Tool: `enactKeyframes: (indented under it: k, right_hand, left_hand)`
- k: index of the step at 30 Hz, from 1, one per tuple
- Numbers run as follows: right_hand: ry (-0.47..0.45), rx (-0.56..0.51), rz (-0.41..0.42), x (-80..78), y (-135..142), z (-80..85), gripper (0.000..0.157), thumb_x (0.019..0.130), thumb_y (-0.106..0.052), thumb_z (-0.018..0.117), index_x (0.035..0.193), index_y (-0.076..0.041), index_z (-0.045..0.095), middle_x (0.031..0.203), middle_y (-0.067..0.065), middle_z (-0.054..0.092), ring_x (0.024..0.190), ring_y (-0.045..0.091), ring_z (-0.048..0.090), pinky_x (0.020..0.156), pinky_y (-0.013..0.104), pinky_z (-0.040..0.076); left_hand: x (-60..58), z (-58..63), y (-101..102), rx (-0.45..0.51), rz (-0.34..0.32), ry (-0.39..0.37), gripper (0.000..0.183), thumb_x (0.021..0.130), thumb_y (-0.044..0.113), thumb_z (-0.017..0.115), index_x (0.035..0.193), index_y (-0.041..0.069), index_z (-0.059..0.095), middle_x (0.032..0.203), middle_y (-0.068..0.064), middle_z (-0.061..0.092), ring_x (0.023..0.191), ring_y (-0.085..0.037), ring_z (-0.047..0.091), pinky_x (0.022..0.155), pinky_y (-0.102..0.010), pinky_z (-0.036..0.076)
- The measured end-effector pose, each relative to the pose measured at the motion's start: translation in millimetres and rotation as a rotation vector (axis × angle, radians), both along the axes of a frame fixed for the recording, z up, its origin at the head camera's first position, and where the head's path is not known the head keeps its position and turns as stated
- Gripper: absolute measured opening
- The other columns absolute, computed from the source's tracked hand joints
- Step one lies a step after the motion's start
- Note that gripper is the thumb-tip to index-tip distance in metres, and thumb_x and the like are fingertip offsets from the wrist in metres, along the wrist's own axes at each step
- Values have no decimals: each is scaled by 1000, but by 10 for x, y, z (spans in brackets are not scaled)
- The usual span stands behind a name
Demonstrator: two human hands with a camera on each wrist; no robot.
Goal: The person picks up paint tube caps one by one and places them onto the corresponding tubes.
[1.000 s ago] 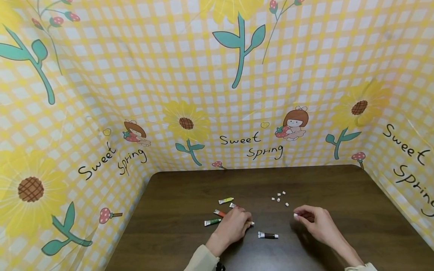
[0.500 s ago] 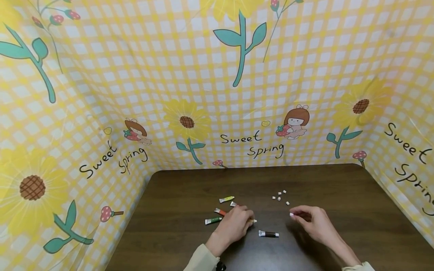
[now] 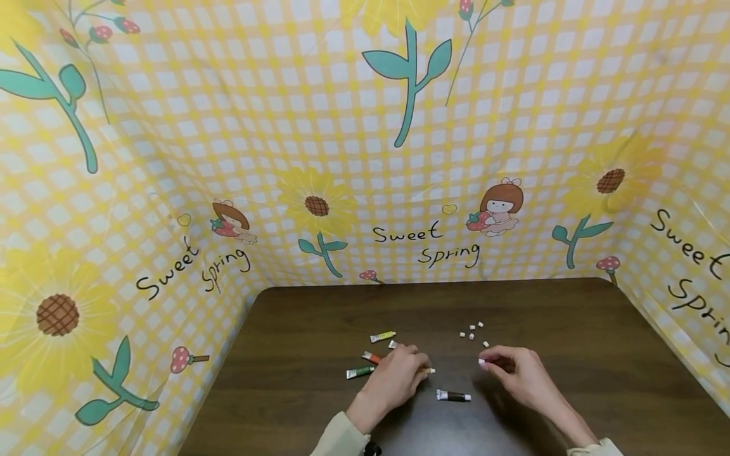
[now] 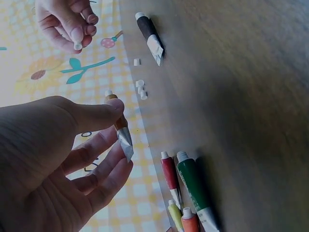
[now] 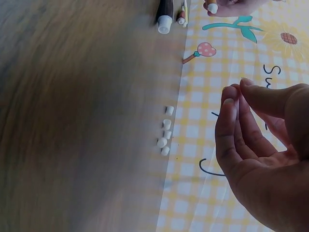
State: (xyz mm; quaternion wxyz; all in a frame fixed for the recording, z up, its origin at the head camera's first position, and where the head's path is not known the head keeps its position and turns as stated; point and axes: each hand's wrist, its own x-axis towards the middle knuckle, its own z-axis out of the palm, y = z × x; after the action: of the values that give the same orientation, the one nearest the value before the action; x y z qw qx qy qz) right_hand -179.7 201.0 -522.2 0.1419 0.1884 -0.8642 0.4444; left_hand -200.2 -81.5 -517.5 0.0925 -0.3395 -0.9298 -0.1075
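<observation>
My left hand pinches a small ochre paint tube between thumb and fingers, its white tip pointing away from the palm. Across from it, my right hand holds a tiny white cap at the fingertips. A gap separates the cap from the tube. On the table between and below the hands lies a dark brown or black paint tube. Beside the left hand are a green tube, an orange tube, a yellow tube and a red tube, partly covered by that hand in the head view.
Several loose white caps lie in a small cluster beyond the right hand. The dark wooden table is walled at the back and sides by a yellow checked cloth printed with flowers.
My right hand has moved left with the white cap, nearer to the left hand. The ochre tube's tip sticks out slightly further right, while the left hand has barely moved.
</observation>
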Motion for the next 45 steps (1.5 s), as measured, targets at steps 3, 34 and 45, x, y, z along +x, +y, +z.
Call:
enactKeyframes:
  k: [3, 34, 45]
  right_hand:
    - [-2, 0, 7, -25, -26, -4, 8, 89, -4, 84, 95, -10, 82, 88, -5, 80, 76, -4, 67, 67, 22, 57]
    - [-8, -31, 91, -146, -232, -7, 7, 92, -7, 83, 95, -12, 82, 89, -2, 80, 79, -2, 68, 67, 22, 58]
    - [31, -43, 119, -147, -301, -1, 8, 92, -5, 82, 95, -12, 82, 89, -3, 80, 78, -3, 68, 67, 23, 57]
  left_hand:
    - [-9, -4, -3, 18, -2, -12, 4, 98, 21, 78, 102, 22, 80, 96, 9, 72, 88, -8, 64, 81, -22, 54]
    - [-31, 108, -49, 66, 3, -13, 4, 100, 20, 77, 96, 20, 76, 94, 9, 71, 86, -9, 62, 76, -23, 54]
    - [-48, 142, -38, 73, 5, 8, 3, 99, 21, 78, 97, 23, 76, 95, 9, 71, 88, -10, 62, 78, -24, 54]
